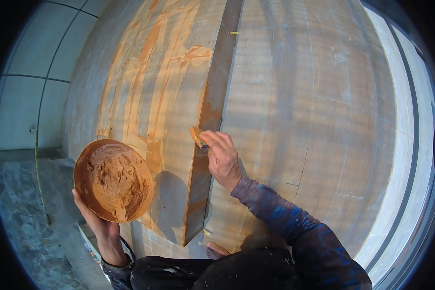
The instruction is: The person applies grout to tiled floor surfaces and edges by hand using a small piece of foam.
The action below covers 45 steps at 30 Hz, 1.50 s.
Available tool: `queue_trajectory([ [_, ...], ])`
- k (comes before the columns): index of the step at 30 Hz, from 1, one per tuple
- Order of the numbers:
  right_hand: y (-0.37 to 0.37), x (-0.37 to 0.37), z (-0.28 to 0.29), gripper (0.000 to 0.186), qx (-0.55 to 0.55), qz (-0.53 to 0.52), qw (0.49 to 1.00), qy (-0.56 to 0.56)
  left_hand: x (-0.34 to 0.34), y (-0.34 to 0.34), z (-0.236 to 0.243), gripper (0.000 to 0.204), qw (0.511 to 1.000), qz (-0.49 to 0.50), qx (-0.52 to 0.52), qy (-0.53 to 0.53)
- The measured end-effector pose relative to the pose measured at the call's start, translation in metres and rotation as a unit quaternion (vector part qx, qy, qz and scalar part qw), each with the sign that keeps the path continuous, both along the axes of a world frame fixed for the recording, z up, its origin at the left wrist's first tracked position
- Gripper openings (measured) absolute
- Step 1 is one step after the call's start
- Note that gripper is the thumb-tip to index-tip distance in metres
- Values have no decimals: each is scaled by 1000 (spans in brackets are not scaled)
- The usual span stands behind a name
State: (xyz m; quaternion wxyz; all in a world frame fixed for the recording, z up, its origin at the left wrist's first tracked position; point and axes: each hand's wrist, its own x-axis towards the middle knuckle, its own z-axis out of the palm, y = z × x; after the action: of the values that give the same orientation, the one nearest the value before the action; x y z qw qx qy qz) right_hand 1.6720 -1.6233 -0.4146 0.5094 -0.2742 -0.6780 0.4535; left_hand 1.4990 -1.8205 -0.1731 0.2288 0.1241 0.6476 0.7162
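Observation:
My left hand (97,223) grips a round bowl (80,186) from below and outside, near the left. Inside the bowl lies a lumpy orange-brown paste (118,171), also smeared up the walls. The fingers of my right hand (223,159) are closed around a small scraper (196,135) whose blade is coated with the same paste. Its blade is at the upper edge of a long step (208,145); whether it touches cannot be made out. Orange paste coats parts of the step's narrow side face just beyond the scraper.
Left of the step edge, the wood-look tiled surface (179,101) carries streaks of paste along its joints. A tiled floor (285,121) spreads to the right, up to a pale sill (396,193). Large wall tiles (21,106) stand at far left. My bare foot (217,250) shows near the step's end.

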Motion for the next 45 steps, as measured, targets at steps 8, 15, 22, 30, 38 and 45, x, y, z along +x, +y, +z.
queue_trajectory([
  [8,12,24,26,40,-135,-3,990,45,25,5,15,59,1000,9,-7,29],
  [15,-26,42,14,43,17,27,999,-22,31,3,19,60,1000,28,-2,4],
  [22,12,54,14,30,-230,190,954,-39,39,-3,17,60,997,63,-22,32],
  [30,66,6,7,30,-198,-49,977,57,36,-20,22,63,999,39,-10,17],
  [38,-66,54,22,39,55,125,991,2,40,-36,44,59,998,42,-9,39],
  [45,110,9,76,32,186,-70,976,-94,57,-44,62,59,999,34,5,21],
])
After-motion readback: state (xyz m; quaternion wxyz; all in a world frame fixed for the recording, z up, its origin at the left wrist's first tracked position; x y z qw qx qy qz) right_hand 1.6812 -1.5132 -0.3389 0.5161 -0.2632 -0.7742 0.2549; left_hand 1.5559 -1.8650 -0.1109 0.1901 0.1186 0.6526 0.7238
